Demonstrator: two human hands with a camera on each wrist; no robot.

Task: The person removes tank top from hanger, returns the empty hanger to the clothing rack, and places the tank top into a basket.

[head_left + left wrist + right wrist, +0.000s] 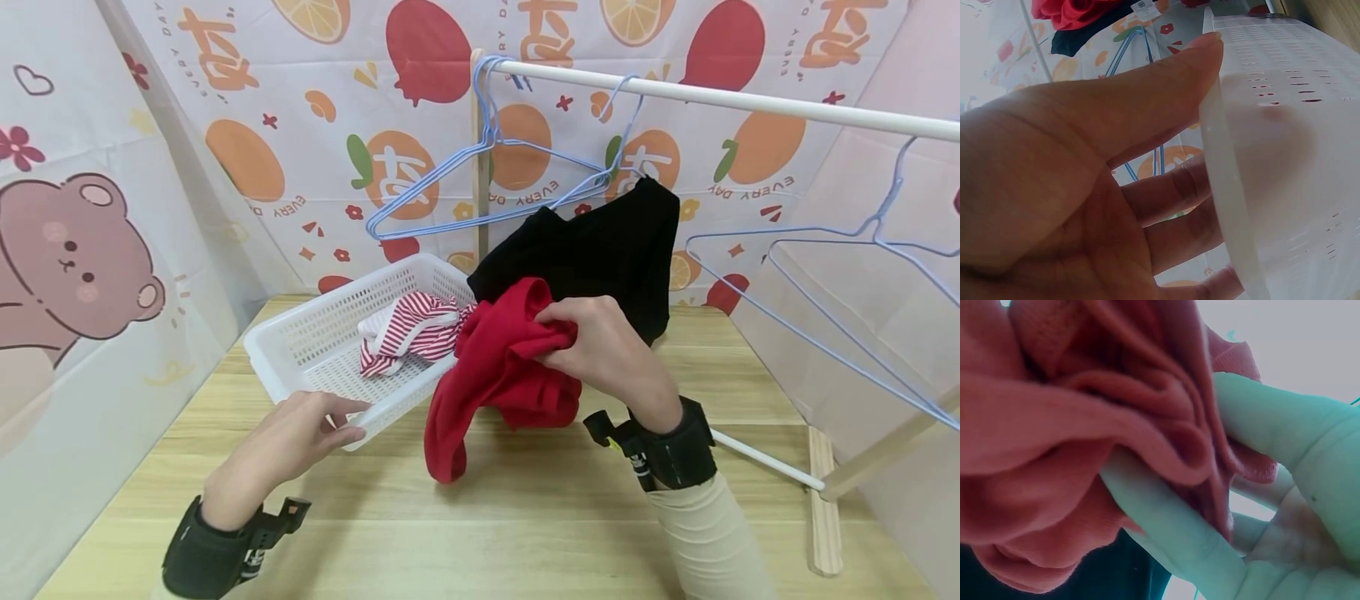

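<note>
My right hand (600, 346) pinches a bunched red garment (495, 358) between thumb and fingers; one end of the cloth dangles over the table. In the right wrist view the folds of the red garment (1085, 425) lie between thumb and fingertips. My left hand (300, 429) grips the near rim of a white plastic basket (300, 333), thumb on one side of the wall and fingers on the other, as the left wrist view shows. Inside the basket lies a red-and-white striped garment (420, 329). Behind the red cloth, a black garment (600, 250) hangs from a blue hanger.
A white rail (712, 100) on a wooden stand crosses the back and right. Several blue hangers (435, 187) hang at its left end, and more blue hangers (810, 237) at the right. The stand's wooden foot (825, 508) rests on the table (510, 542). Printed cloth covers the walls.
</note>
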